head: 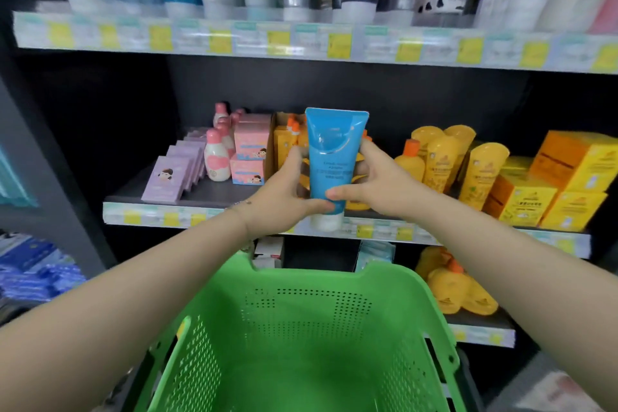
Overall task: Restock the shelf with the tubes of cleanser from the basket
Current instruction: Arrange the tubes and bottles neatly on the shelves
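While gripped two-handed, tube (330,157): upright, cap down.
Left hand (284,199), right hand (376,177): fingers curled round lower body.
Upper shelf (301,40): judged destination; seat cap-down, label outward.

Purple packets (174,174) lean in a row at the left, just beside pink-capped bottles (217,157) and stacked pink boxes (249,157). Further right stand yellow bottles (441,157), then orange boxes (551,187) piled two high. Yellow price tags (220,40) line the front edges. Lower down lies a heap of yellow bottles (458,291); blue packs (36,271) sit far left.
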Demonstrator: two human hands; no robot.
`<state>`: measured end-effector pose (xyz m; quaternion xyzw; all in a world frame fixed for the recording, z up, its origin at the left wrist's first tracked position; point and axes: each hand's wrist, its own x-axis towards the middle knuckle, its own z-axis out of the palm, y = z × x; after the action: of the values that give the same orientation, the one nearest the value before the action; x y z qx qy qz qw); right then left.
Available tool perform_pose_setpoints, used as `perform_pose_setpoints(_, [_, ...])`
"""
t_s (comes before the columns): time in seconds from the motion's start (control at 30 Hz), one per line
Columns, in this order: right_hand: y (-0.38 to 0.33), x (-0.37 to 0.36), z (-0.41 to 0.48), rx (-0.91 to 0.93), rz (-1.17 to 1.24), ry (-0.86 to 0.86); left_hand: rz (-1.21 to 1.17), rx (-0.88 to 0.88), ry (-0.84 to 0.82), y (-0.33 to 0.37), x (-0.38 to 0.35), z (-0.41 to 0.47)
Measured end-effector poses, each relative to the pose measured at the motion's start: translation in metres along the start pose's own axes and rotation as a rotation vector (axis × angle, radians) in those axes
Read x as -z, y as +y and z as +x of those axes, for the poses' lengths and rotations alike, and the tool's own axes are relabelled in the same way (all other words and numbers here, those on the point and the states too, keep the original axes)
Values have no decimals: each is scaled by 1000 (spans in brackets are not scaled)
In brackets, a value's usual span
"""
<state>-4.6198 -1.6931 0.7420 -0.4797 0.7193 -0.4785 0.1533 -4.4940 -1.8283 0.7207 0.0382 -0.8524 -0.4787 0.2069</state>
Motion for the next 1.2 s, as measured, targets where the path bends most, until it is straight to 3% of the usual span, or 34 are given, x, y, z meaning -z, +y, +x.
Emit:
perform_pose_setpoints(0.73, [-74, 95, 18, 112, -76, 93, -8, -166, 112, 92, 10, 65])
perform_pose_setpoints(1.2, [-112, 88, 46, 161, -61, 134, -134, -177, 204, 105, 54, 69])
